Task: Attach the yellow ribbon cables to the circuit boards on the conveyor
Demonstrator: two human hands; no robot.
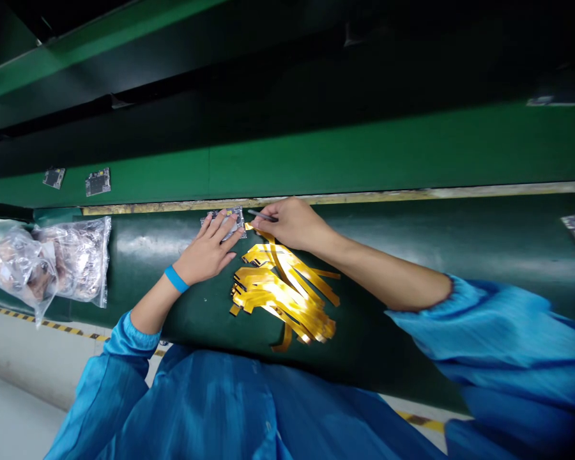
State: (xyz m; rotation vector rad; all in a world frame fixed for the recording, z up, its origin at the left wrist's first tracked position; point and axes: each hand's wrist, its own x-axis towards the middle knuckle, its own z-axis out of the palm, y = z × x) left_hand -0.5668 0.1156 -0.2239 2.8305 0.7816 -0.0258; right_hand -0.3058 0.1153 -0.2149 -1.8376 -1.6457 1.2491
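1. Along the green bench mat [388, 249], a heap of gold flex cables [282, 294] lies directly in front of the person, below both hands.
2. At ten o'clock from the heap, the left hand [206, 246] lies open and flat, palm down over a small silver packet [230, 220], with a blue wristband [176, 279] around the wrist.
3. At twelve o'clock, the right hand [292, 223] is curled, its forearm reaching in from the blue sleeve [483, 332], pinching a slim dark tool [262, 216] just beside the topmost cable end.
4. Farther off at nine o'clock lie clear plastic bags [48, 262]; at ten o'clock, circuit boards [98, 182] sit on a raised green shelf.
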